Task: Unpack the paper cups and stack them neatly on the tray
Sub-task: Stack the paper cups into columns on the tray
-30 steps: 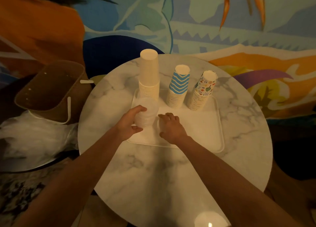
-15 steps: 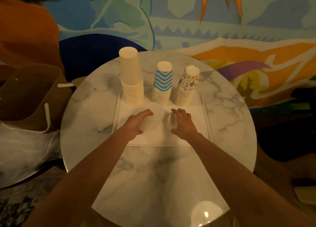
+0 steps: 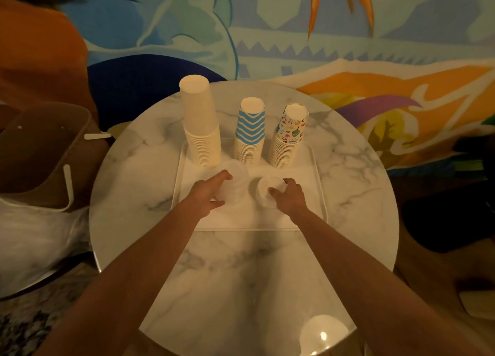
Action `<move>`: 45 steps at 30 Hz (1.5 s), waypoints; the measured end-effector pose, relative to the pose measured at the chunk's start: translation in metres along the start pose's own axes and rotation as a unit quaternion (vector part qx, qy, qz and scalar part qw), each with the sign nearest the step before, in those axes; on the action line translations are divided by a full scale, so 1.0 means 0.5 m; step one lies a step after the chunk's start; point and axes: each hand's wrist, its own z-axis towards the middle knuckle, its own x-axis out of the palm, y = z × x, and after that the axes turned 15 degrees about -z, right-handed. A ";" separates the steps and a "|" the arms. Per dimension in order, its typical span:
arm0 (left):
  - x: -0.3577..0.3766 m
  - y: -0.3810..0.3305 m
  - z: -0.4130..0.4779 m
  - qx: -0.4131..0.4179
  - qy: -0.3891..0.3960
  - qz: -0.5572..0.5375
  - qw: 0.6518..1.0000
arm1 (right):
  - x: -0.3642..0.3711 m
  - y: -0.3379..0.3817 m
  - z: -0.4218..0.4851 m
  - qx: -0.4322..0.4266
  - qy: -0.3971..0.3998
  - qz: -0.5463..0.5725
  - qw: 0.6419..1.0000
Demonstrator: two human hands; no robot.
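Gripping a cup stack (image 3: 236, 180) on the tray (image 3: 308, 168), left hand (image 3: 207, 195) is sitting at nine o'clock of right hand (image 3: 290, 197), itself clasping a smaller stack (image 3: 267, 188).

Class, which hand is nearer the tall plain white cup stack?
Left. The left hand, gripping clear cups, lies just in front of the tall plain white cup stack; the right hand is farther right, in front of the patterned cup stack.
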 end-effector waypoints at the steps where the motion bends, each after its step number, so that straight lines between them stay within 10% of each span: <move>1: -0.001 -0.003 0.001 0.003 -0.003 0.004 1.000 | 0.002 0.004 0.001 -0.001 0.003 0.005 1.000; 12: -0.006 -0.012 0.007 0.203 -0.054 0.091 0.973 | 0.007 0.018 0.014 -0.020 0.013 0.010 1.000; 16: -0.012 -0.003 -0.012 0.472 0.027 0.342 0.812 | -0.004 0.018 0.003 -0.081 -0.018 -0.010 0.997; 21: -0.015 0.010 -0.005 0.481 0.072 0.527 0.697 | -0.007 0.018 -0.013 -0.206 -0.026 -0.140 0.968; 32: -0.013 0.013 -0.005 0.459 0.059 0.513 0.723 | -0.002 0.013 -0.007 -0.180 -0.020 -0.098 0.978; 36: -0.011 0.021 -0.014 0.432 -0.013 0.328 0.840 | -0.007 0.011 -0.003 -0.108 -0.020 -0.008 0.994; 40: -0.015 0.024 0.008 0.233 -0.074 0.139 0.960 | -0.014 0.004 0.005 -0.024 0.014 0.041 0.999; 45: -0.025 0.021 0.029 0.092 -0.033 0.028 0.995 | -0.023 0.005 0.006 -0.043 0.033 0.012 0.998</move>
